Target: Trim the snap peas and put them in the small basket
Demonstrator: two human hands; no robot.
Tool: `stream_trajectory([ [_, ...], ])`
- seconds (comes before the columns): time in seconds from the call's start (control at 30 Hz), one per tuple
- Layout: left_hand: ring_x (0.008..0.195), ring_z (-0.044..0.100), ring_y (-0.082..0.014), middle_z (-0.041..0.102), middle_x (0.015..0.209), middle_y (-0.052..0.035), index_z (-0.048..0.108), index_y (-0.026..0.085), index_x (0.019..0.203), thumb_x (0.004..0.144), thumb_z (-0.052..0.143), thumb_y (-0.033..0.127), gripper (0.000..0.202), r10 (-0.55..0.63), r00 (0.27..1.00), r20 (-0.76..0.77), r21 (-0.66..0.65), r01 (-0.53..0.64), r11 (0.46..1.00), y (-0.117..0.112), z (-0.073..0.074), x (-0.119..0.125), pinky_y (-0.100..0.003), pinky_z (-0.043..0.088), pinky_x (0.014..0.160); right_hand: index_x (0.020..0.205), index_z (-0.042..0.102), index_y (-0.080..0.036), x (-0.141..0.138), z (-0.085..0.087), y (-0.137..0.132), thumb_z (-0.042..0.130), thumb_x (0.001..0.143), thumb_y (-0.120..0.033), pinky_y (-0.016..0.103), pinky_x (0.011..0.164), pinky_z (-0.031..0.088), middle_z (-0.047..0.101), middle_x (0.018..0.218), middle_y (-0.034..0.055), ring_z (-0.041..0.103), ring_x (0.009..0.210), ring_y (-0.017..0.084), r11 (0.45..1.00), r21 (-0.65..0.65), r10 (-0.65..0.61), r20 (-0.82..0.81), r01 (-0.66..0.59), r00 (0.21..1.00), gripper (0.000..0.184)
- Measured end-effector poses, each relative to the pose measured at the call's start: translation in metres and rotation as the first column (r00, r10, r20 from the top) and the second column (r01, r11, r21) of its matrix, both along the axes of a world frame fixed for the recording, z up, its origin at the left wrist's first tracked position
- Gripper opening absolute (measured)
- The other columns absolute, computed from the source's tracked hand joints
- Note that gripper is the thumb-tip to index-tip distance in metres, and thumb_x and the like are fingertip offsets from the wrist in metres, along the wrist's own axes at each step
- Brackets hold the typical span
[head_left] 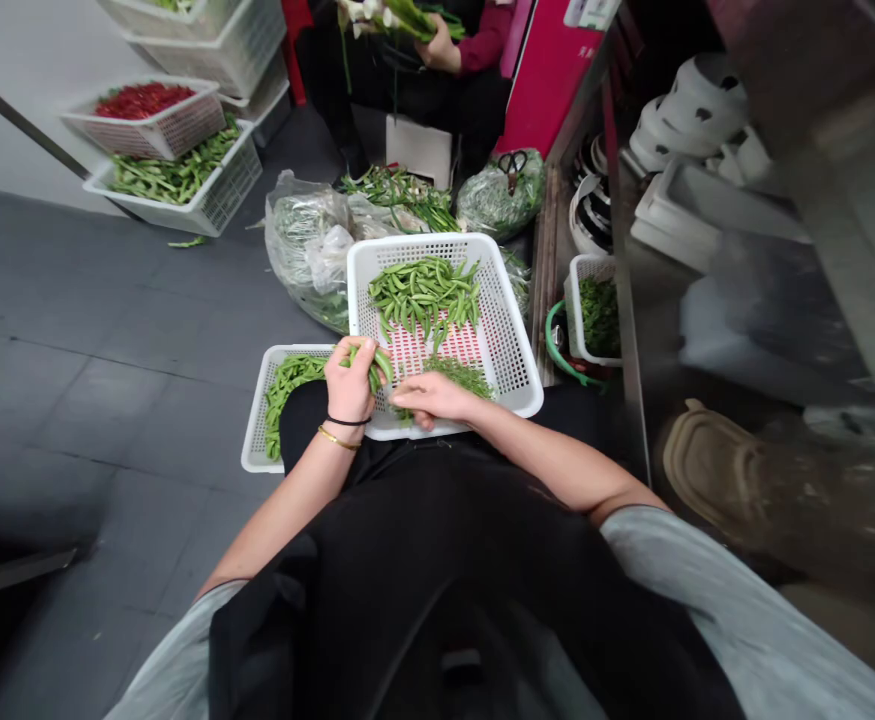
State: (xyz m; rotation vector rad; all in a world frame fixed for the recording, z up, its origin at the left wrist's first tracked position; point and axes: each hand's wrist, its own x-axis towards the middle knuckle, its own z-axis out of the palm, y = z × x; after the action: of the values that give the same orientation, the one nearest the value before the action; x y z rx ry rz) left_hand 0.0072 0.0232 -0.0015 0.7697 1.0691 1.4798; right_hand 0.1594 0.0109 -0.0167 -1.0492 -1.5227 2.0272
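Observation:
My left hand [351, 380] is closed around a small bunch of green beans [377, 368], held over the near rim of a white basket [516, 370]. That basket rests on my lap and holds a pile of green beans [423, 292] at its far side and a heap of thin green trimmings [463, 376] near me. My right hand [433, 398] lies on the basket's near edge with its fingers curled together beside the trimmings; what they pinch is hidden. A second, smaller white basket [255, 440] with beans [287, 378] stands on the floor to my left.
Clear plastic bags of greens [309, 250] lie on the grey floor beyond the baskets. Stacked white baskets at the far left hold red chillies [141, 100] and green beans [174, 172]. Another person [444, 50] sits opposite, holding stalks. A metal shelf with white dishes [696, 100] runs along the right.

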Motion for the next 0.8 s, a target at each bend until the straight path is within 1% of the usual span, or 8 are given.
stream_trajectory([
  [0.17, 0.036, 0.051, -0.0086, 0.065, 0.058, -0.0031, 0.056, 0.013, 0.071, 0.069, 0.072, 0.031, 0.024, -0.214, 0.976, -0.043, -0.043, 0.212, 0.976, -0.003, -0.001, -0.024, -0.018, 0.036, 0.034, 0.075, 0.049, -0.017, 0.043, -0.002, 0.017, 0.045, 0.087, -0.048, 0.02, 0.041, 0.043, 0.029, 0.037, -0.0126, 0.04, 0.034, 0.007, 0.989, 0.089, -0.123, 0.028, 0.12, 0.992, 0.033],
  [0.23, 0.039, 0.055, -0.0106, 0.065, 0.057, -0.0035, 0.057, 0.013, 0.073, 0.069, 0.073, 0.03, 0.024, -0.32, 0.947, -0.031, -0.081, 0.317, 0.945, -0.007, 0.001, -0.026, -0.019, 0.04, 0.036, 0.072, 0.05, -0.017, 0.052, -0.004, 0.025, 0.047, 0.087, -0.039, 0.021, 0.048, 0.046, 0.037, 0.041, -0.0091, 0.046, 0.041, 0.008, 0.985, 0.156, 0.025, 0.259, -0.067, 0.966, 0.027],
  [0.33, 0.046, 0.061, -0.0141, 0.066, 0.06, -0.004, 0.059, 0.012, 0.079, 0.07, 0.073, 0.028, 0.023, -0.422, 0.907, 0.005, -0.101, 0.42, 0.902, -0.013, 0.004, -0.024, -0.022, 0.048, 0.043, 0.068, 0.054, -0.015, 0.048, -0.004, 0.03, 0.058, 0.079, -0.026, 0.026, 0.066, 0.047, 0.058, 0.06, 0.0016, 0.057, 0.063, 0.013, 0.858, 0.352, 0.089, 0.614, -0.373, 0.784, 0.016],
  [0.4, 0.049, 0.063, -0.0161, 0.067, 0.063, -0.0054, 0.06, 0.011, 0.083, 0.071, 0.072, 0.026, 0.023, -0.504, 0.864, 0.024, -0.092, 0.503, 0.859, -0.014, 0.006, -0.022, -0.024, 0.05, 0.045, 0.081, 0.059, -0.014, 0.04, 0.004, 0.031, 0.056, 0.081, -0.025, 0.028, 0.073, 0.045, 0.064, 0.085, 0.0075, 0.058, 0.077, 0.015, 0.766, 0.575, -0.119, 0.564, -0.285, 0.817, 0.012],
  [0.47, 0.05, 0.064, -0.0168, 0.068, 0.065, -0.0068, 0.061, 0.011, 0.084, 0.072, 0.071, 0.025, 0.021, -0.608, 0.793, 0.045, -0.096, 0.609, 0.787, -0.014, 0.007, -0.021, -0.024, 0.049, 0.044, 0.11, 0.054, -0.015, 0.031, 0.016, 0.034, 0.046, 0.089, -0.031, 0.026, 0.072, 0.045, 0.06, 0.11, 0.0096, 0.057, 0.079, 0.013, 0.72, 0.692, -0.247, 0.319, -0.047, 0.915, 0.028],
  [0.53, 0.046, 0.062, -0.016, 0.067, 0.063, -0.0075, 0.063, 0.01, 0.082, 0.071, 0.072, 0.024, 0.02, -0.726, 0.684, 0.073, -0.121, 0.729, 0.674, -0.011, 0.008, -0.019, -0.023, 0.047, 0.042, 0.127, 0.042, -0.019, 0.021, 0.028, 0.039, 0.038, 0.093, -0.038, 0.024, 0.067, 0.045, 0.056, 0.119, 0.0085, 0.057, 0.074, 0.01, 0.748, 0.662, -0.158, 0.119, 0.04, 0.98, 0.04],
  [0.67, 0.04, 0.058, -0.0159, 0.065, 0.056, -0.0086, 0.066, 0.007, 0.076, 0.065, 0.075, 0.026, 0.023, -0.873, 0.475, 0.114, -0.132, 0.878, 0.461, -0.001, 0.008, -0.013, -0.023, 0.045, 0.038, 0.105, 0.056, -0.016, 0.006, 0.037, 0.051, 0.037, 0.092, -0.05, 0.019, 0.054, 0.042, 0.065, 0.082, 0.001, 0.053, 0.057, 0.008, 0.813, 0.51, 0.252, 0.127, -0.281, 0.959, 0.041],
  [0.8, 0.04, 0.058, -0.0149, 0.065, 0.057, -0.0079, 0.067, 0.008, 0.079, 0.065, 0.074, 0.025, 0.023, -0.855, 0.487, 0.179, -0.179, 0.87, 0.459, 0.005, 0.005, -0.017, -0.021, 0.043, 0.037, 0.068, 0.05, -0.015, 0.019, 0.032, 0.046, 0.044, 0.09, -0.049, 0.016, 0.039, 0.031, 0.048, 0.049, -0.006, 0.041, 0.038, 0.005, 0.866, 0.452, 0.122, 0.228, -0.216, 0.966, 0.04],
])
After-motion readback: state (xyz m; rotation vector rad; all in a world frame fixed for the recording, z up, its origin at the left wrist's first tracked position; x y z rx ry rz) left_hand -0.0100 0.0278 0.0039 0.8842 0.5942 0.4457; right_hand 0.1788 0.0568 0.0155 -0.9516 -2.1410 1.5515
